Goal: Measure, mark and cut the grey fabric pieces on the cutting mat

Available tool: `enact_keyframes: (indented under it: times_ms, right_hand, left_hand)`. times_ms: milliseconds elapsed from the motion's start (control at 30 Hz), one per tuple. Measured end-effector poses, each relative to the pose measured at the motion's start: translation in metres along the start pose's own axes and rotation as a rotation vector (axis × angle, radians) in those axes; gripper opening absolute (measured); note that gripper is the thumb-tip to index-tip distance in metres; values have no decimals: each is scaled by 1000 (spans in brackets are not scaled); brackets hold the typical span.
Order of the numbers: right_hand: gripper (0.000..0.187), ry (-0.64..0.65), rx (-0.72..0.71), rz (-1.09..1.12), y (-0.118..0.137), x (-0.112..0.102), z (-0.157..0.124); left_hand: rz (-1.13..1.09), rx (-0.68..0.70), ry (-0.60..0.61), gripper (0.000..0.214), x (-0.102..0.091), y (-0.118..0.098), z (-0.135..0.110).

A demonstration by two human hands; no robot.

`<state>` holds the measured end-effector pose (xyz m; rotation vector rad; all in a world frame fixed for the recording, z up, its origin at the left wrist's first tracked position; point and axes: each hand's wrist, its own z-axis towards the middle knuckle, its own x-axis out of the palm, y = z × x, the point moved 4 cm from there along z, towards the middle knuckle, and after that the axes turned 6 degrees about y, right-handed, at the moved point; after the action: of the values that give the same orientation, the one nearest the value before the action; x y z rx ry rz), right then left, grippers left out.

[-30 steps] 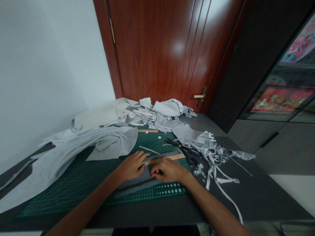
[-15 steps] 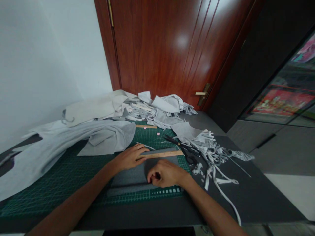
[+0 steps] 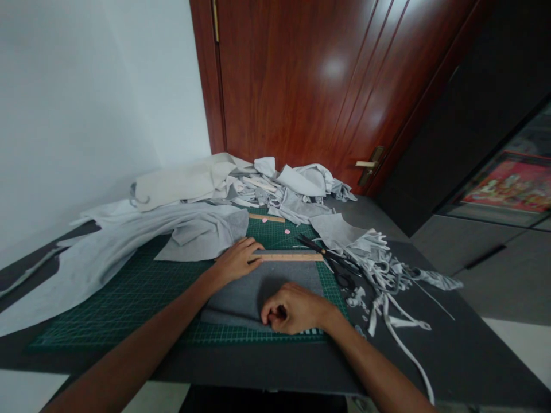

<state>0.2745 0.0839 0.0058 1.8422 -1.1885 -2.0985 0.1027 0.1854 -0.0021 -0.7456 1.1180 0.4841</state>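
Observation:
A piece of dark grey fabric [image 3: 241, 295] lies on the green cutting mat [image 3: 167, 289], with a fold along its near edge. Across its far part rests a wooden ruler [image 3: 293, 257]. My left hand [image 3: 236, 261] is closed over the ruler's left end, thumb on the near side and fingers on the far side. At the fabric's near edge, my right hand [image 3: 297, 308] is curled, its fingertips pinched on the cloth; the exact grip is partly hidden. Black scissors [image 3: 333, 258] lie just right of the ruler.
Light grey cloth [image 3: 124, 235] spreads over the left side. Fabric scraps [image 3: 284, 192] pile up by the door [image 3: 293, 86]. Cut strips [image 3: 381, 261] lie at right. A second wooden ruler [image 3: 271, 218] and small pink pieces [image 3: 287, 232] are on the mat's far part.
My right hand has moved slightly toward the near edge of the fabric. The ruler now lies straighter along the far part of the cloth. The camera view has shifted a little.

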Motion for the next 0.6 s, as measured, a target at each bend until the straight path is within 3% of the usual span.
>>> enact_keyframes:
  times_ms: [133, 267, 433, 600]
  right_hand:
    - [23, 75, -42, 59, 6, 6, 1]
    - [15, 15, -60, 71, 9, 1, 2]
    - [40, -22, -70, -122, 15, -4, 1]
    - [22, 40, -13, -294, 28, 10, 4]
  left_hand:
    - [-16, -29, -18, 20, -3, 5, -2]
    - [-91, 27, 100, 24, -7, 9, -9]
    - [-132, 75, 167, 26, -12, 10, -15]
    - [-104, 53, 113, 22, -10, 7, -17]
